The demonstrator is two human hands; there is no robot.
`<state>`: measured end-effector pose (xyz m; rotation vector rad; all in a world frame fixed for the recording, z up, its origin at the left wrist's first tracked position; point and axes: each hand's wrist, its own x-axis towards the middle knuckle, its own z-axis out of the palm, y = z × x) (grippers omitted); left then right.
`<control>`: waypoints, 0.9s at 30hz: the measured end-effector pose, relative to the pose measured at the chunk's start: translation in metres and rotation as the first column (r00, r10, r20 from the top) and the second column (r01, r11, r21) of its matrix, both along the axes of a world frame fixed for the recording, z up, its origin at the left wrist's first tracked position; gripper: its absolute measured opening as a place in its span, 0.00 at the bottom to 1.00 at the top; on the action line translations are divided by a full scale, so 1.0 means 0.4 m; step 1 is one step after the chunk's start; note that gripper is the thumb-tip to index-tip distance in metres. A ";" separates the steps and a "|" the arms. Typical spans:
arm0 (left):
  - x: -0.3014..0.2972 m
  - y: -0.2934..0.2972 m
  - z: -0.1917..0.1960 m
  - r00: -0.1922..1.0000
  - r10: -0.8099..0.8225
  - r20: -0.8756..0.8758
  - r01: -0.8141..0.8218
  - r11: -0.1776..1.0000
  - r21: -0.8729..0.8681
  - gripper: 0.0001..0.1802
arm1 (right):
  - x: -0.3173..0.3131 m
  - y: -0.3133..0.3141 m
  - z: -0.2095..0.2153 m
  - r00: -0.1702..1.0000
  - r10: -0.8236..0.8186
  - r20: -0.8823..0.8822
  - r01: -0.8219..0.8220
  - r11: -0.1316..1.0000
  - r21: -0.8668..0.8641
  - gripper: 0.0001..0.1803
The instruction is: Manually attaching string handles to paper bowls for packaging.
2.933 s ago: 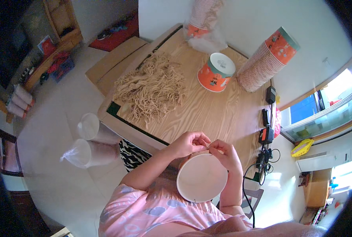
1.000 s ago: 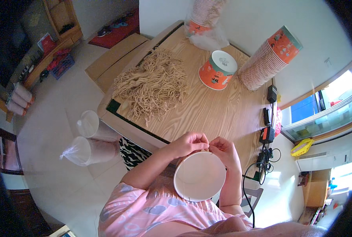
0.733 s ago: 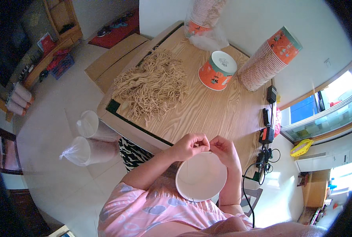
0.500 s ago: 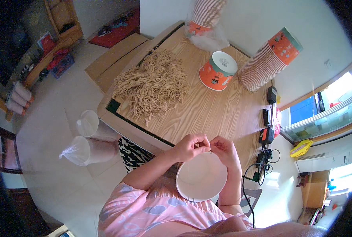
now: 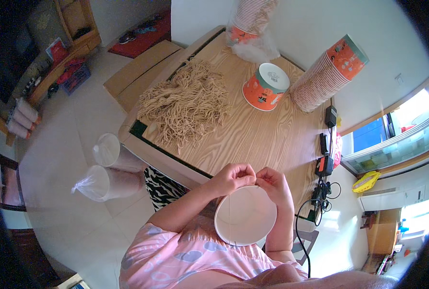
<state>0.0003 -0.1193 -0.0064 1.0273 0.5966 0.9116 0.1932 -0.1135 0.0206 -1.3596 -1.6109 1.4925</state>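
Observation:
A round paper tub (image 5: 248, 219) rests in my lap, its white inside facing up. A thin tan string (image 5: 230, 216) crosses its mouth from the near rim toward my left hand. My left hand (image 5: 236, 178) is closed in a pinch at the far rim, on the string. Beside it, almost fingertip to fingertip, my right hand (image 5: 273, 184) is also pinched at that rim; what lies between its fingers is hidden. On the table, a heap of tan strings (image 5: 188, 103) lies to the left, and an orange and green tub (image 5: 266, 87) stands upside down farther back.
A tall leaning stack of tubs (image 5: 329, 72) and a bagged stack (image 5: 253, 21) stand at the table's back. Black adapters and cables (image 5: 324, 166) line the right edge. Bagged tubs (image 5: 111, 183) lie on the floor at left, near a cardboard box (image 5: 140, 72).
My hands have shifted only slightly at the far rim, fingertips still close together. The tub and the table's things stay where they were.

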 end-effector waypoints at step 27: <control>0.026 0.024 -0.026 0.989 0.114 -0.097 -0.117 0.993 -0.027 0.05 | -0.009 0.013 0.002 1.000 -0.023 -0.022 0.023 1.000 0.004 0.05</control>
